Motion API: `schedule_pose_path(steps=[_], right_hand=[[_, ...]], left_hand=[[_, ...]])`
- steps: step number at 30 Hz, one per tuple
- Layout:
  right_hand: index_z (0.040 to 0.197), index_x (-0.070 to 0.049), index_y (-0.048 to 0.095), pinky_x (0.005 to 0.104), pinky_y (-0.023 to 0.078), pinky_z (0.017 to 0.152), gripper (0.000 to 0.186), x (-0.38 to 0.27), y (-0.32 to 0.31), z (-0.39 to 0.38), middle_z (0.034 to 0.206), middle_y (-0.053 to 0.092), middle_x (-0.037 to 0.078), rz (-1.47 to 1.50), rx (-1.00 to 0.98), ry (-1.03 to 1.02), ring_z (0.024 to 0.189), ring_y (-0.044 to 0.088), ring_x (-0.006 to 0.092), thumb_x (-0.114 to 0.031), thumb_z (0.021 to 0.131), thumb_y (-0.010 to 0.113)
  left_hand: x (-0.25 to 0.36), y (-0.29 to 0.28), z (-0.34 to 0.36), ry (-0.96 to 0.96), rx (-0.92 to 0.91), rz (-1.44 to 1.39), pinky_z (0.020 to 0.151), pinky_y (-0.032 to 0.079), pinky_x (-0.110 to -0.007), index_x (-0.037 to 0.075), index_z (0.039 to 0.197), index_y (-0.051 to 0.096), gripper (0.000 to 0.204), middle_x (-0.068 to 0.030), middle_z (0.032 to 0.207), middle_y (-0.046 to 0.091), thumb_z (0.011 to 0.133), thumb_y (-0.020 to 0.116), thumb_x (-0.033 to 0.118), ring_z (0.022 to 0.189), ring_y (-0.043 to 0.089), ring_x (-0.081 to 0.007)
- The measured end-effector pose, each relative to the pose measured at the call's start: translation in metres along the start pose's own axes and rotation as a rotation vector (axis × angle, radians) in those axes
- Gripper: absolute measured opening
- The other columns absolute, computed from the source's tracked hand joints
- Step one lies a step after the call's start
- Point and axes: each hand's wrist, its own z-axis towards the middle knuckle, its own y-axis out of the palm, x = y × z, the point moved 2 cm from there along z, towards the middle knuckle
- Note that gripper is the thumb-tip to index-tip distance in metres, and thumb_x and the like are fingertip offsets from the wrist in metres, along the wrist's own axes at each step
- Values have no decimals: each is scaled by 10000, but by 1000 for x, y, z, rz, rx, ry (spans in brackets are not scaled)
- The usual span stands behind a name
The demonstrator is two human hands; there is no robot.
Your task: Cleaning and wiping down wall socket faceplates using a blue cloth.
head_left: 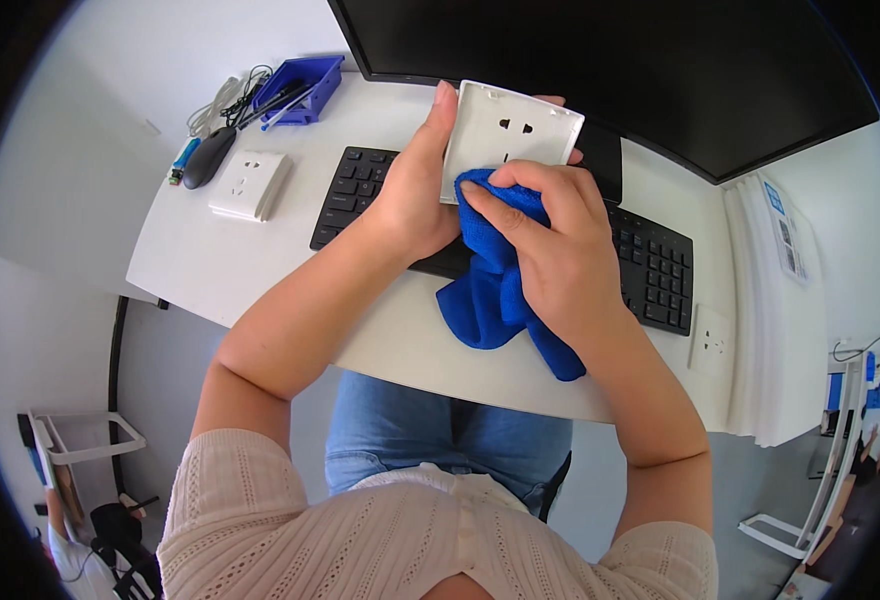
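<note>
My left hand (420,185) grips a white socket faceplate (528,112) from its left side, thumb along the edge and fingertips showing past its far right edge. The faceplate is tilted up over the keyboard, its slotted holes in view. In my right hand (570,240) a blue cloth (490,305) is bunched between thumb and fingers. One end of the cloth presses against the lower part of the faceplate and hides it. The rest hangs down over the desk's near edge area.
A black keyboard (650,265) lies beneath my hands, before a large monitor (600,70). Stacked white faceplates (250,185), a black mouse (210,158) and a blue bin (330,75) are at left. Another faceplate (710,338) and a pile of white sheets (775,300) are at right.
</note>
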Motion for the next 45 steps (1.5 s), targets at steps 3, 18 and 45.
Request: schedule_pose_path(steps=[3, 18, 45], right_hand=[[916, -124, 751, 346, 488, 796, 227, 3, -2, 3, 993, 601, 14, 8, -15, -10, 899, 578, 222, -94, 707, 669], [1014, -70, 707, 336, 493, 784, 323, -9, 0, 1, 1012, 572, 82, 99, -9, 26, 936, 586, 259, -1, 698, 694], [823, -142, 755, 301, 471, 714, 171, 28, -27, 5, 919, 606, 2, -193, -42, -147, 853, 578, 195, -125, 661, 701]], left_hand=[[3, -2, -1, 1, -61, 20, 1042, 433, -377, -8, 1372, 478, 800, -193, 1268, 594, 993, 194, 637, 1179, 577, -291], [-7, 6, -6, -17, 3, -52, 1043, 423, -368, 11, 1391, 446, 784, -164, 1233, 607, 994, 191, 637, 1156, 576, -256], [6, 7, 0, -19, 120, 87, 1016, 456, -392, 26, 1368, 491, 729, -125, 1292, 593, 1017, 177, 582, 1195, 566, -273]])
